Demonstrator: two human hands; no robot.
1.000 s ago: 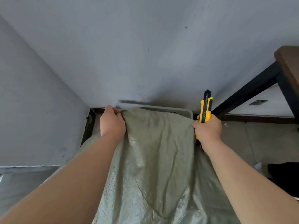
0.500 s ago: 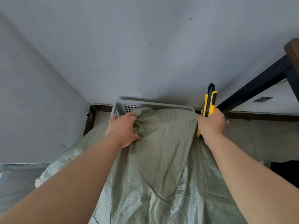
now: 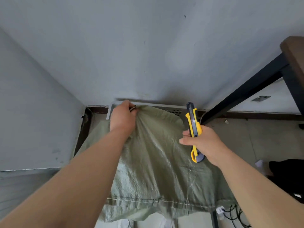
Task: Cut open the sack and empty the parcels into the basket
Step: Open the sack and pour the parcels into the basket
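A grey-green woven sack [image 3: 158,162] hangs upside down in front of me, its stitched hem low in the view. My left hand [image 3: 122,117] grips a bunched corner of the sack at the top. My right hand [image 3: 201,142] holds a yellow utility knife [image 3: 194,127] upright, off the sack's right edge. Behind the sack, only the far rim of a grey plastic basket [image 3: 167,107] shows against the wall. White parcels [image 3: 125,223] peek out below the sack's hem.
A grey wall stands straight ahead and another on the left. A table with a black metal leg [image 3: 243,92] and brown top [image 3: 294,51] is at the right. Black cables [image 3: 235,214] and a dark object [image 3: 287,176] lie on the tiled floor at lower right.
My left hand has lifted the sack's corner higher, so the hem and white parcels now show below. My right hand has let go of the sack's right edge and holds only the knife.
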